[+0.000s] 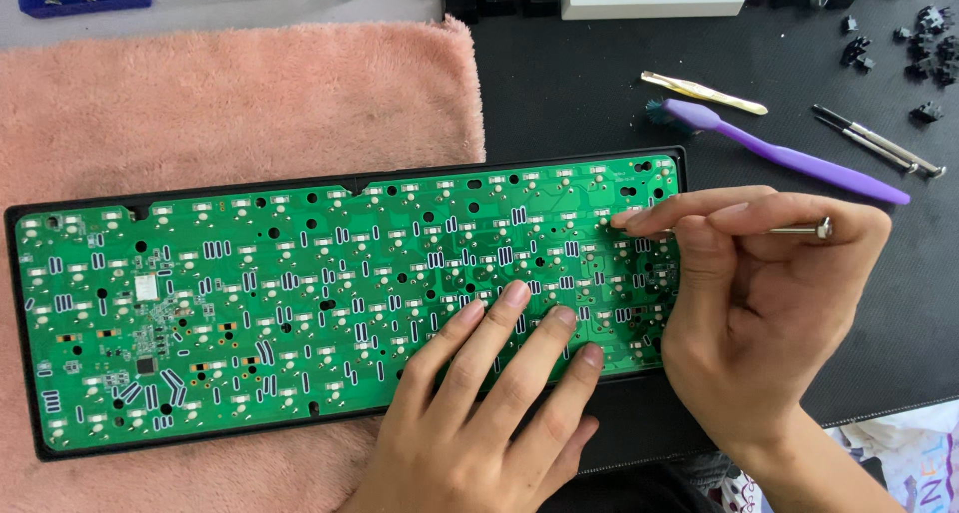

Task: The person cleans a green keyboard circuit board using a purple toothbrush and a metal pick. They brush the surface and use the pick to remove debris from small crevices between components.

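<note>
My left hand (499, 393) rests flat, fingers spread, on the green printed circuit board (300, 283). My right hand (759, 293) pinches a thin metal tool (799, 230), tip touching the board's right end. The board's black frame (22, 373) lies across a pink towel (230, 103) and dark tabletop (569, 93).

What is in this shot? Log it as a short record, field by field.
Left hand: flat on the green circuit board, fingers spread
Right hand: pinches a thin metal tool, tip at the board's right part
Board: lies in a black frame on a pink towel
Mat: black mat with a purple brush, tweezers, two slim drivers, loose black switches
Top edge: white bar
</note>
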